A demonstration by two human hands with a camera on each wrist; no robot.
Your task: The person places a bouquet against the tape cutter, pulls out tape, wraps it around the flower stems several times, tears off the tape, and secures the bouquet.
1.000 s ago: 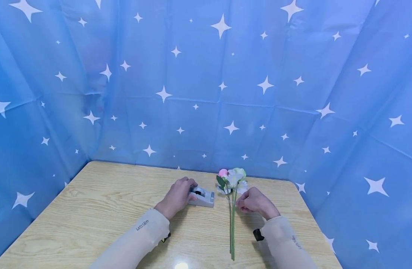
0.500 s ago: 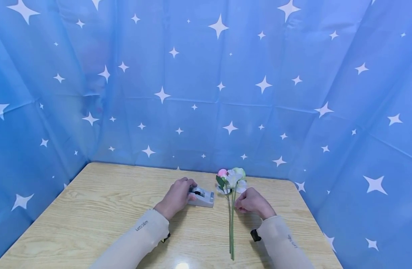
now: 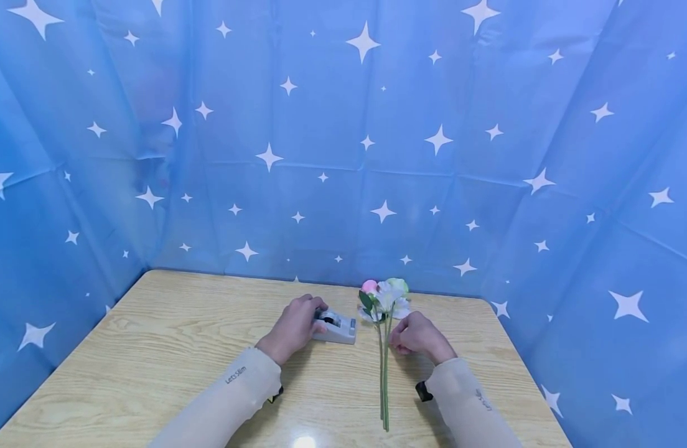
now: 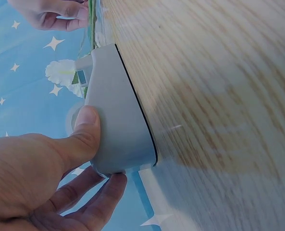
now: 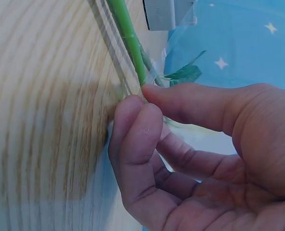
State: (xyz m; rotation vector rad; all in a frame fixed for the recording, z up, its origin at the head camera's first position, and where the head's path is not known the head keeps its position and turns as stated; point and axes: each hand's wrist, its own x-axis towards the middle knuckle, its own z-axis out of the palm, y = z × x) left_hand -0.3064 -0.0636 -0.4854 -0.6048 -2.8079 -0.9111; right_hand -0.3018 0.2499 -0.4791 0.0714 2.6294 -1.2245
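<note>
A grey tape dispenser [image 3: 338,330] with a clear roll stands on the table, its cutter end toward the flowers. My left hand [image 3: 293,325] grips its rear end; in the left wrist view the thumb [image 4: 87,130] lies on its side and other fingers curl under the back. Right of it lie artificial flowers [image 3: 386,295], white, pink and pale green with a dark leaf, their green stems [image 3: 384,379] pointing toward me. Close beside the stems just below the blooms, my right hand [image 3: 422,337] pinches a strip of clear tape, thumb against curled fingers. The tape's pinched end is hidden by the fingertips.
The wooden table [image 3: 170,348] ends at a blue curtain [image 3: 321,124] with white stars, which hangs behind and along both sides. Black wrist straps [image 3: 424,391] show under the pale sleeves [image 3: 231,398].
My right hand has shifted slightly left, closer against the flower stems. The left hand keeps its grip on the tape dispenser, which stays in place.
</note>
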